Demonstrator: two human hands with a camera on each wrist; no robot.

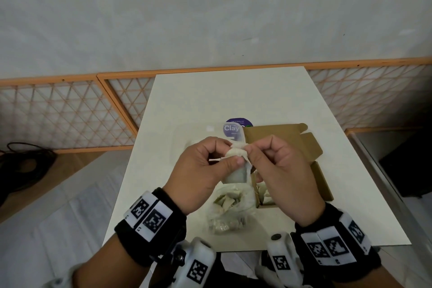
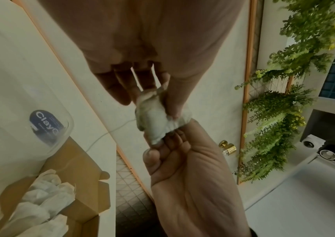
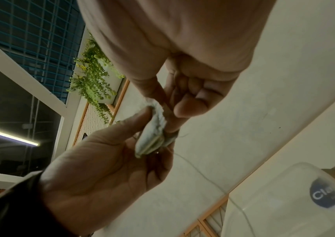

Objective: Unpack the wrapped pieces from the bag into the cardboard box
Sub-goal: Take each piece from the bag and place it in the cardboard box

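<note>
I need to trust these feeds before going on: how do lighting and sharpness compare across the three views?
Head view: bright, even, edges bowed; wrapped piece fairly sharp. Left wrist view: dim, left hand a soft blur. Right wrist view: dim, right hand blurred, ceiling light strip glaring.

A wrapped piece [image 1: 236, 154] covered in soft, matt, crinkled white paper is pinched between the left hand [image 1: 205, 170] and the right hand [image 1: 282, 170]. Below the hands, a thin, glossy, clear plastic bag [image 1: 230, 208] is seen on the smooth, matt white table [image 1: 187, 105]. Just beyond the right hand, matt brown cardboard is shown by the cardboard box [image 1: 292, 140].
</note>
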